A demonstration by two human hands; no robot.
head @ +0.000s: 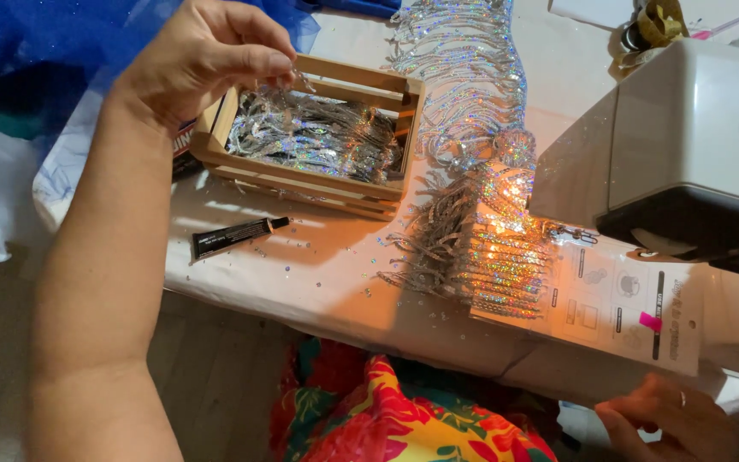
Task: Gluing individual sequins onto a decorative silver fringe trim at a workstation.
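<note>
My left hand (203, 56) is raised over a small wooden crate (318, 184), its fingertips pinched on a thin silver sequin strand (301, 81) that hangs into the crate's pile of glittering strands. A long holographic sequin fringe (464, 94) runs from the table's far side down under the white sewing machine (686, 128), where a lamp lights it orange (489, 248). My right hand (673, 419) rests low at the table's near edge, beside the machine's base. Its fingers curl loosely and I see nothing in them.
A black glue tube (237, 235) lies on the white table (318, 282) in front of the crate, among scattered loose sequins. Blue fabric (36, 51) is heaped at the far left. My lap in bright floral cloth (404, 419) is below the table edge.
</note>
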